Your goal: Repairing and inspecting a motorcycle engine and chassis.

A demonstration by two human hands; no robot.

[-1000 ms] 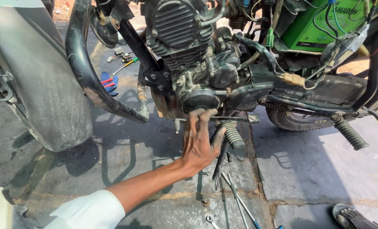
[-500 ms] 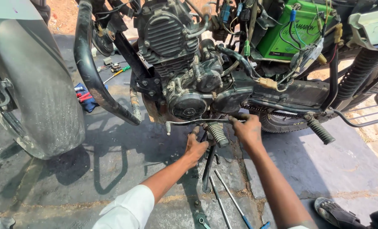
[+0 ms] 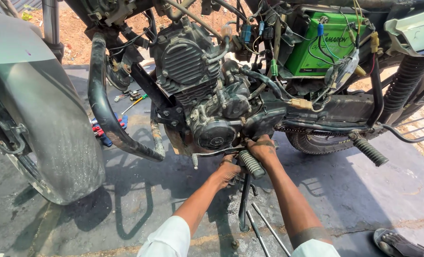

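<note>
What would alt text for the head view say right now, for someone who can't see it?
Both hands reach under a stripped motorcycle's engine: the left hand beneath the crankcase, the right hand just above the ribbed footpeg. The side stand props the bike on wet pavement, metal rods lie beside it, and a green battery sits exposed at upper right.

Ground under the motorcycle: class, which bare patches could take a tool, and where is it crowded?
Bare pavement lies between the front mudguard and the left hand, under the crash guard. More lies right of the right hand, below the rear footpeg, short of the sandal. Crowded: around the side stand, with metal rods beside it.
</note>
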